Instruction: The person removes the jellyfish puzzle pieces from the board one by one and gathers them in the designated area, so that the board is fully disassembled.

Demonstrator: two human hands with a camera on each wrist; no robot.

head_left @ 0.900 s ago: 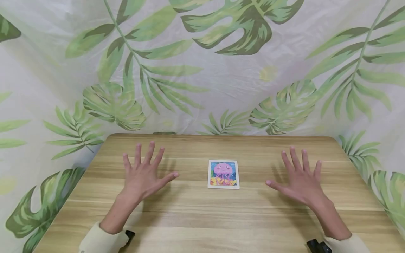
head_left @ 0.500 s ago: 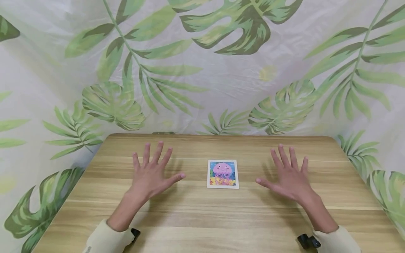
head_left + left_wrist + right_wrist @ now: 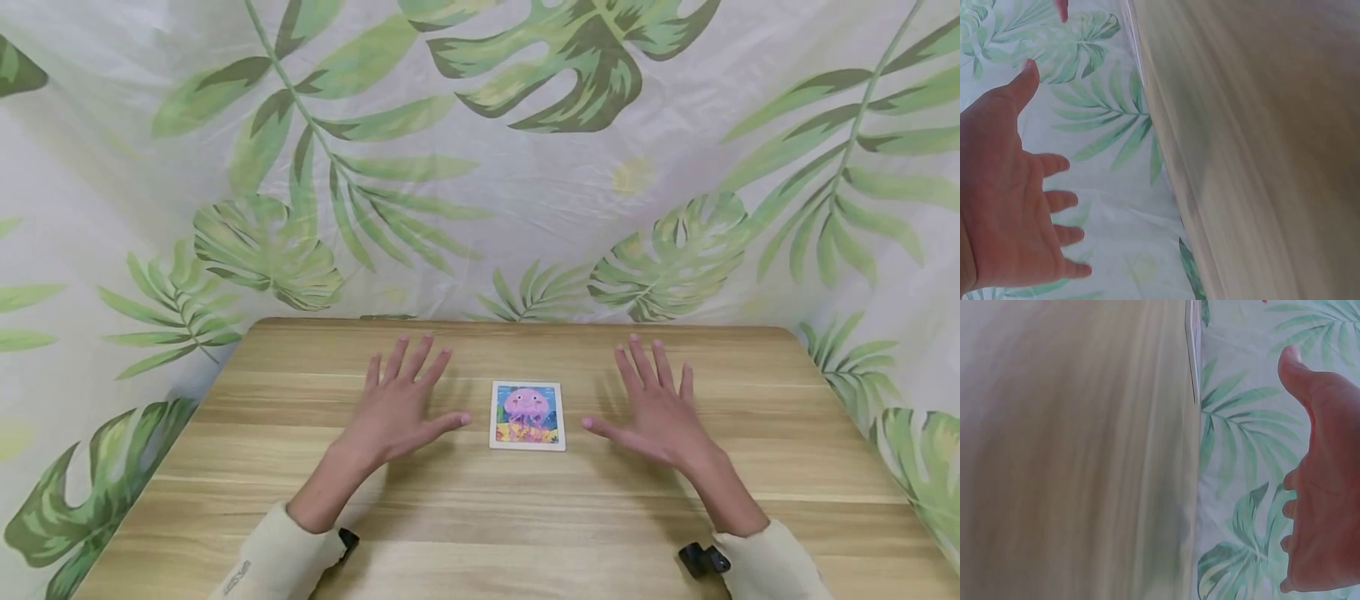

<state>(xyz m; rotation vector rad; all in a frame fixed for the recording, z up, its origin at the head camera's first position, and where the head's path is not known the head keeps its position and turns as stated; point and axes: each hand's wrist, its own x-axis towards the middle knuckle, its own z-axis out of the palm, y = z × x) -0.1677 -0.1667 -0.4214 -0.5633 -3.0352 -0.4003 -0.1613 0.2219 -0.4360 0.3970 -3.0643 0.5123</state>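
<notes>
A square picture tile (image 3: pixel 527 416) with a white border and a pink jellyfish on a blue and yellow ground lies flat on the wooden table (image 3: pixel 480 508). To its left my left hand (image 3: pixel 397 414) hovers over the tabletop, fingers spread and thumb pointing at the tile. My right hand (image 3: pixel 660 417) mirrors it on the other side, also spread. Neither hand touches the tile or holds anything. In the left wrist view the left hand (image 3: pixel 1010 194) shows its palm; the right wrist view has the right hand (image 3: pixel 1329 481) and the tile's thin edge (image 3: pixel 1194 350).
A cloth with green leaf prints (image 3: pixel 525 208) hangs behind and beside the table. The table's far edge (image 3: pixel 525 322) runs close to it. Pale sleeves (image 3: pixel 281 554) cover my forearms, and a small black device (image 3: pixel 703 561) sits at the right wrist.
Both hands have moved inward, the left one to the right and the right one to the left, so each is nearer the tile. The tile has stayed in place.
</notes>
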